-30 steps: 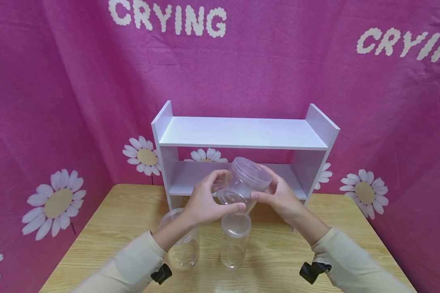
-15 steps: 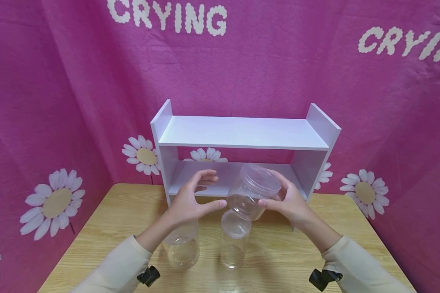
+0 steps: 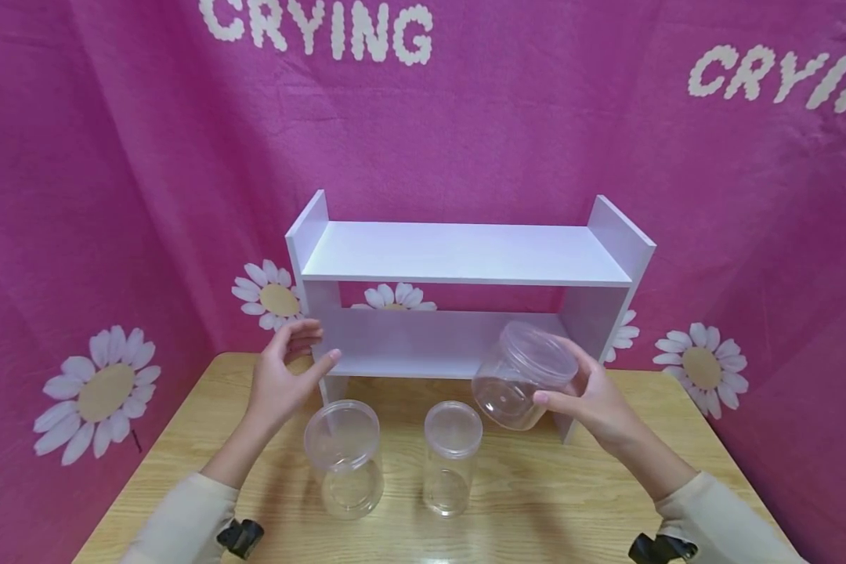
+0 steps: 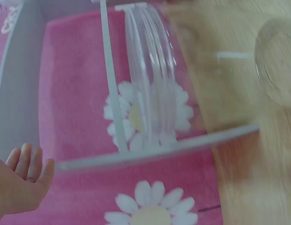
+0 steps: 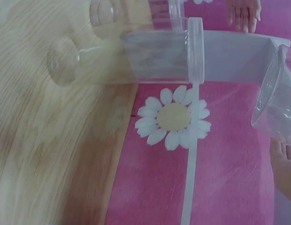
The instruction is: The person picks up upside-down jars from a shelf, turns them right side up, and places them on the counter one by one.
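Note:
A clear lidded jar (image 3: pixel 511 384) hangs tilted above the table at the right, and my right hand (image 3: pixel 595 395) grips its right side. In the right wrist view part of that jar (image 5: pixel 279 103) shows at the right edge, with the hand's fingers against it. My left hand (image 3: pixel 282 380) holds nothing; its fingers are relaxed above the table, near the shelf's left panel. Two more clear lidded jars stand upright on the table: a wider jar (image 3: pixel 345 462) below my left hand and a narrow jar (image 3: pixel 451 462) in the middle.
A white two-tier shelf (image 3: pixel 465 254) stands at the back of the wooden table (image 3: pixel 536 509). Behind and beside it hangs a pink cloth (image 3: pixel 465 141) with daisies and lettering.
The left hand has let go of the tilted jar and moved left. The right hand has carried that jar rightward and slightly down, off from above the narrow jar.

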`<move>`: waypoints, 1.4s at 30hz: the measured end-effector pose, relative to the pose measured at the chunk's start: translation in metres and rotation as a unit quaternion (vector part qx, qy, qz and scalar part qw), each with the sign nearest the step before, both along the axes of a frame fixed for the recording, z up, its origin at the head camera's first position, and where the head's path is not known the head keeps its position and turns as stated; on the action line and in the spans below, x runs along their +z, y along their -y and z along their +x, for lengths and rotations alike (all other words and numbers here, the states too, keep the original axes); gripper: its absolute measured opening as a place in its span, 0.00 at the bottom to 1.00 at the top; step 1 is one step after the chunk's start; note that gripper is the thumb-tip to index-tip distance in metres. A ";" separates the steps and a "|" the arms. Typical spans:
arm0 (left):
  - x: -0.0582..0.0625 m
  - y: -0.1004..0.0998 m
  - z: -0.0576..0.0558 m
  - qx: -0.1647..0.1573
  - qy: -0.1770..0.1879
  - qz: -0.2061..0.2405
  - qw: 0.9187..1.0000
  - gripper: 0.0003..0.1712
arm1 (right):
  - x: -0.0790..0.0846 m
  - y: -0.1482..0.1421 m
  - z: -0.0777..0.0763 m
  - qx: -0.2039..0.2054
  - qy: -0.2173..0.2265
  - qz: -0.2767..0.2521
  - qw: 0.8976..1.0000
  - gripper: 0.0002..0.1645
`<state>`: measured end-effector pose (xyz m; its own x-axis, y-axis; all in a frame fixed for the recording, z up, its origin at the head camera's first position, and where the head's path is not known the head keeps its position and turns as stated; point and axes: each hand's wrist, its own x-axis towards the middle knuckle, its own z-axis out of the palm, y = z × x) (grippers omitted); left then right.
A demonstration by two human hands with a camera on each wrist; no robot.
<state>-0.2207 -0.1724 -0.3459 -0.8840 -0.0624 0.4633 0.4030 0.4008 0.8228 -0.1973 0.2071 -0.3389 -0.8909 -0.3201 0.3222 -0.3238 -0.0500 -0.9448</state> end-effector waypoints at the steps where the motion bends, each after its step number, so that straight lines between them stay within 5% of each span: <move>1: 0.000 0.003 -0.001 0.006 -0.006 0.006 1.000 0.27 | -0.001 -0.003 0.000 -0.005 0.001 0.003 1.000 0.40; 9: -0.003 0.020 -0.017 0.006 -0.023 0.067 0.997 0.23 | -0.017 -0.020 0.002 -0.028 -0.011 0.026 0.999 0.41; 17: 0.001 0.030 -0.036 -0.075 0.052 0.135 0.987 0.22 | -0.034 -0.029 0.005 -0.047 -0.035 0.075 0.995 0.41; 25: 0.000 0.043 -0.050 -0.134 0.071 0.140 0.978 0.12 | -0.058 -0.034 0.000 -0.043 -0.095 0.096 0.990 0.44; 31: -0.003 0.047 -0.057 -0.136 0.081 0.145 0.977 0.13 | -0.085 -0.036 -0.003 -0.040 -0.150 0.110 0.982 0.48; 42: -0.007 0.045 -0.065 -0.118 0.089 0.156 0.977 0.16 | -0.131 -0.042 0.003 -0.087 -0.138 0.154 0.975 0.48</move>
